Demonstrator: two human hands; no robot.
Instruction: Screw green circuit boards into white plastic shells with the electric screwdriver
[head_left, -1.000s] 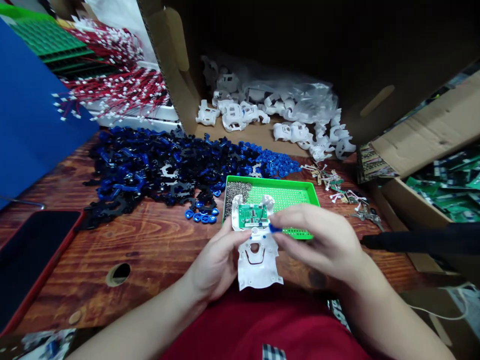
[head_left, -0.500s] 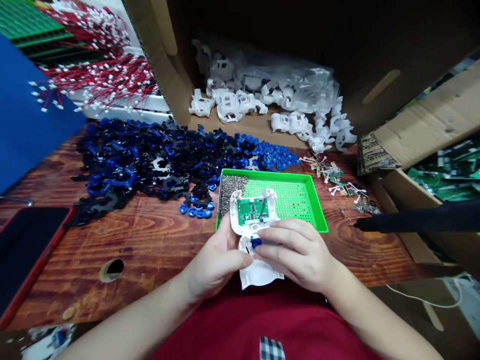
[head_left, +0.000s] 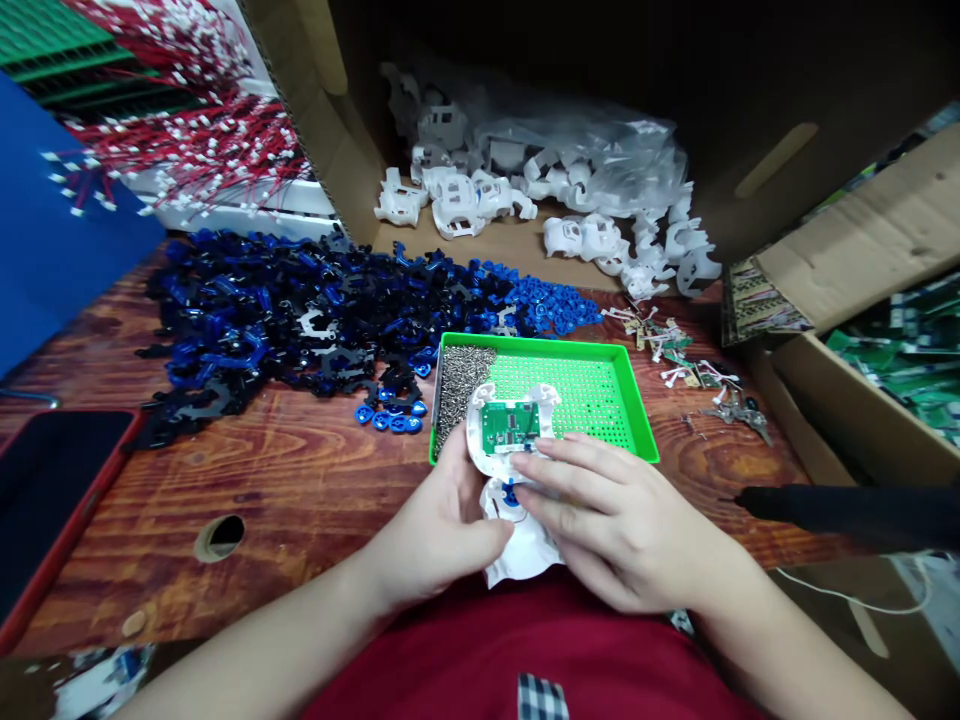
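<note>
A white plastic housing (head_left: 517, 555) lies between my hands, close to my body. Its upper part carries a green circuit board (head_left: 510, 425), and a small blue button piece (head_left: 511, 495) sits in its lower part. My left hand (head_left: 442, 530) grips the housing from the left, thumb across its lower part. My right hand (head_left: 615, 510) lies over the right side, its fingertips at the blue piece and the board's lower edge. The right fingers partly cover the housing. Just beyond is a green tray (head_left: 645, 410) with many small screws (head_left: 465, 375) at its left side.
Blue and black plastic parts (head_left: 300, 310) are heaped at the left. White housings (head_left: 457, 205) fill a cardboard box behind. A dark pen-like tool (head_left: 825, 510) juts in from the right. A phone (head_left: 60, 510) lies left, near a table hole (head_left: 220, 538).
My right hand has shifted slightly down and right over the housing. The blue piece now sits lower into the housing. The dark tool appears lower in view.
</note>
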